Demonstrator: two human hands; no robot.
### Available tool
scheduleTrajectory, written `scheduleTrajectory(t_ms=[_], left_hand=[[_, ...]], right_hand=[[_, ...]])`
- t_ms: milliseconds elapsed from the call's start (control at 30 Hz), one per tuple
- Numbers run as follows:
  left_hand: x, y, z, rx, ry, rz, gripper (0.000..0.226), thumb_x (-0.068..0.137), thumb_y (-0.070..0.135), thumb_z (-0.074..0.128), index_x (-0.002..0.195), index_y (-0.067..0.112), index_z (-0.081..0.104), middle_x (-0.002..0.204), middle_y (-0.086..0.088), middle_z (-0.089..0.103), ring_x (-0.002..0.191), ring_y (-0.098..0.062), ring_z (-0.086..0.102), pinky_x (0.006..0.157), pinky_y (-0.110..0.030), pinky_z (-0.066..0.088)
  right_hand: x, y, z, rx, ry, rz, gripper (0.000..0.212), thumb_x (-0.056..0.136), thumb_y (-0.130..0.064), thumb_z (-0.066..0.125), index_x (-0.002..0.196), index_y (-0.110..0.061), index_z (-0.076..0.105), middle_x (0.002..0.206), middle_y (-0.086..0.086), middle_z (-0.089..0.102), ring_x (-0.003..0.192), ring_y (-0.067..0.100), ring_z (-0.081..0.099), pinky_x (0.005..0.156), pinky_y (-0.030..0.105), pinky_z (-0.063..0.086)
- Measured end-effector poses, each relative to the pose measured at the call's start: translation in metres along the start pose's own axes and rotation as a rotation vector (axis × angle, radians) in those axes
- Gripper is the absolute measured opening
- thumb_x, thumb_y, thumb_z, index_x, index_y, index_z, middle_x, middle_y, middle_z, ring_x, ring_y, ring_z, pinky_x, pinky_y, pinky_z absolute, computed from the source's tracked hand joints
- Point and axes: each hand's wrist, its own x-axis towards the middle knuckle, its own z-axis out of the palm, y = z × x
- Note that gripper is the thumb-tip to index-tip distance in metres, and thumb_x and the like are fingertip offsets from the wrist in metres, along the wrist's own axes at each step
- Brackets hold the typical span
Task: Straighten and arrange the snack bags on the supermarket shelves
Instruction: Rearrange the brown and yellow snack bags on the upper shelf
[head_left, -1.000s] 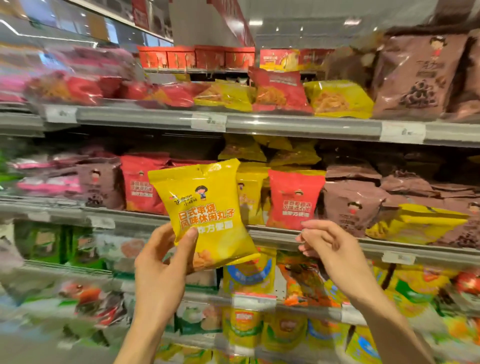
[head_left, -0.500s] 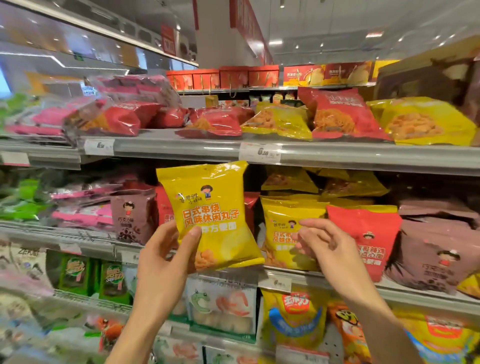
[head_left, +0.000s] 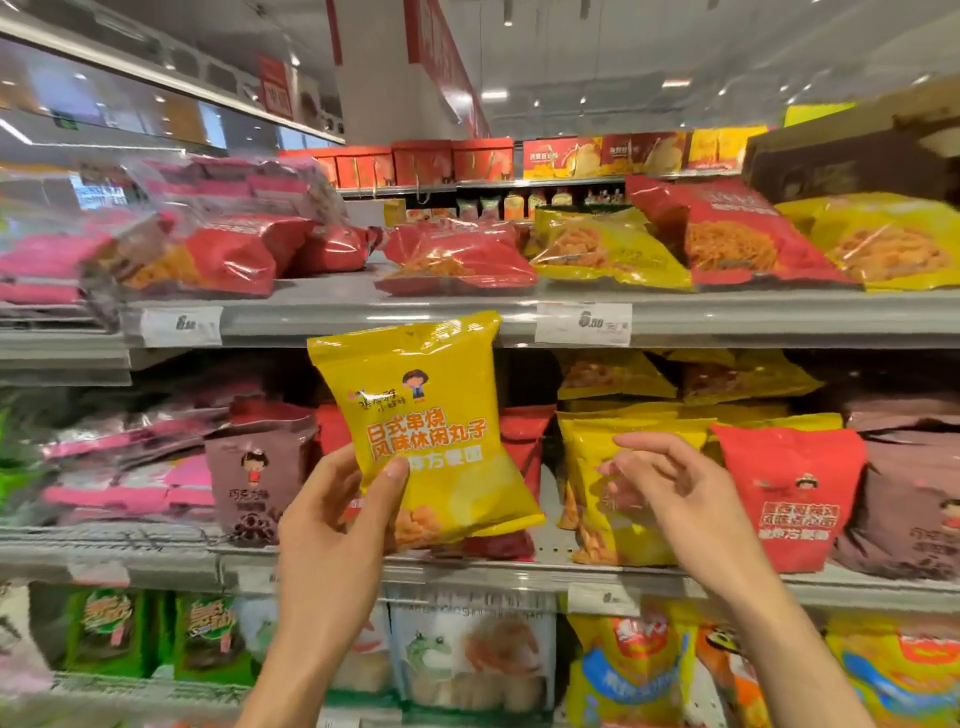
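Shelving (head_left: 519, 317) was only partly in order: top-tier bags lay flat and askew, and the yellow row (head_left: 623, 467) on the middle shelf stood uneven. Left hand (head_left: 332, 519) pinched a yellow bag (head_left: 426, 426) clear of the shelf, unplaced. Right hand (head_left: 675, 493) hung half-open, empty, before that row.

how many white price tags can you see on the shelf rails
3. One price tag is on the upper rail at left, one on the same rail right of the held yellow bag, one on the middle rail under the right hand. Blurred ones may be missed.
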Motion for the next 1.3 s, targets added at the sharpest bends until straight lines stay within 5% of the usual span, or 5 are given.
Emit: scheduleTrajectory(t_ms=[233, 733, 1067, 1233, 1300], left_hand=[[0.049, 0.018, -0.034, -0.052, -0.069, 0.082, 0.018, 0.084, 0.044, 0.069, 0.1, 0.038, 0.076, 0.098, 0.013, 0.079, 0.087, -0.005, 0.075, 0.068, -0.017, 0.057], [0.18, 0.074, -0.026, -0.023, -0.214, 0.206, 0.016, 0.094, 0.036, 0.074, 0.106, 0.025, 0.072, 0.086, 0.006, 0.078, 0.068, -0.021, 0.078, 0.054, -0.035, 0.063], [0.182, 0.103, 0.052, -0.035, -0.251, 0.171, 0.026, 0.093, 0.032, 0.075, 0.112, 0.015, 0.071, 0.092, -0.008, 0.077, 0.064, -0.012, 0.076, 0.051, -0.026, 0.059], [0.181, 0.106, 0.078, -0.085, -0.324, 0.079, 0.021, 0.089, 0.033, 0.079, 0.105, 0.02, 0.074, 0.091, -0.004, 0.08, 0.066, -0.027, 0.078, 0.057, -0.038, 0.064], [0.181, 0.104, 0.087, -0.05, -0.312, 0.099, 0.021, 0.089, 0.034, 0.079, 0.104, 0.02, 0.075, 0.076, 0.007, 0.077, 0.051, -0.012, 0.07, 0.045, -0.024, 0.056]], right_hand=[[-0.015, -0.039, 0.031, -0.138, 0.102, -0.147, 0.012, 0.093, -0.029, 0.068, 0.102, -0.038, 0.071, 0.092, -0.002, 0.079, 0.083, 0.013, 0.074, 0.07, 0.018, 0.055], [0.073, -0.151, 0.04, -0.848, 0.486, -0.452, 0.023, 0.096, -0.035, 0.064, 0.115, -0.023, 0.065, 0.109, -0.008, 0.063, 0.098, 0.011, 0.06, 0.081, 0.029, 0.043], [0.142, -0.169, -0.041, -1.272, 0.384, 0.147, 0.115, 0.074, -0.092, 0.044, 0.152, -0.009, 0.032, 0.151, 0.023, 0.045, 0.139, 0.044, 0.041, 0.112, 0.056, 0.037], [0.156, -0.167, -0.058, -1.137, 0.257, 0.173, 0.11, 0.073, -0.084, 0.06, 0.148, -0.009, 0.031, 0.141, 0.015, 0.055, 0.126, 0.038, 0.055, 0.103, 0.053, 0.048], [0.16, -0.167, -0.063, -1.051, 0.247, 0.134, 0.1, 0.077, -0.074, 0.067, 0.145, -0.009, 0.034, 0.135, 0.013, 0.058, 0.117, 0.035, 0.059, 0.096, 0.047, 0.053]])
